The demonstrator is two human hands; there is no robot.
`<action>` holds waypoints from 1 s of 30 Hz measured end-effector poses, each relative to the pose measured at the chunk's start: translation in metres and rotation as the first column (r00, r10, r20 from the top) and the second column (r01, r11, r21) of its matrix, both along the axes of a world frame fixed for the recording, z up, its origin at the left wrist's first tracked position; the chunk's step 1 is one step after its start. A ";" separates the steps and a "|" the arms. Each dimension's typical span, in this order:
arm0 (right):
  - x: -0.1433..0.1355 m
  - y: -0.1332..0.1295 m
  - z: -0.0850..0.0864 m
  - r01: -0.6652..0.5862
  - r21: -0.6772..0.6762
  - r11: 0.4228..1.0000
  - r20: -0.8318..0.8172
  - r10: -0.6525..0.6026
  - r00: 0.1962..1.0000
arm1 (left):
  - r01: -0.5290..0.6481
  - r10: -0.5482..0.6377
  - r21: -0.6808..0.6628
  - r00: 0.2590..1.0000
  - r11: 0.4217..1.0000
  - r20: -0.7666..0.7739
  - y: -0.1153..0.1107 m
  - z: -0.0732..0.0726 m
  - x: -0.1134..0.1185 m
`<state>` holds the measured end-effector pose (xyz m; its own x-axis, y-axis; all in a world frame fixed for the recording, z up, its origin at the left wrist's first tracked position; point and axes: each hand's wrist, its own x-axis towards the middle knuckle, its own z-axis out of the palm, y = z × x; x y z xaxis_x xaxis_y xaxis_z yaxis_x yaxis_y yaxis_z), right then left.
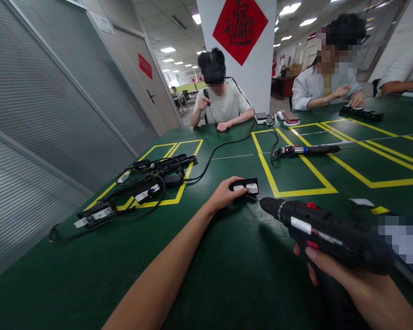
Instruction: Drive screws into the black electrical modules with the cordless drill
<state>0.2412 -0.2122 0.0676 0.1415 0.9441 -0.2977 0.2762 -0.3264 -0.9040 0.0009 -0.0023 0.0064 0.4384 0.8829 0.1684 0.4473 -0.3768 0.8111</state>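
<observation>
My left hand (227,192) is closed on a small black part with white labels (252,188), held low at the green table (206,224). My right hand (344,275) is wrapped round the grip of a black power drill (326,233) with red buttons. The drill points left, and its thin bit (253,198) reaches to the near side of the black part, close to my left fingertips. Whether the bit touches the part I cannot tell.
Black cables and power strips (147,183) lie on the left, across yellow tape. A soldering-iron-like tool (306,150) lies beyond the drill. One person (227,105) sits opposite, holding a screwdriver; another person (330,91) sits at the back right beside black parts (361,112).
</observation>
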 end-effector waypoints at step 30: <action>0.013 0.004 -0.016 -0.095 -0.038 0.995 0.110 0.099 0.989 | 0.035 -0.034 -0.025 0.999 0.999 0.041 0.002 -0.001 -0.001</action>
<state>0.2541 -0.2079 0.0520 0.0838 0.9450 -0.3160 0.4063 -0.3220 -0.8551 0.0002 -0.0003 0.0056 0.4623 0.8715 0.1637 0.4010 -0.3701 0.8379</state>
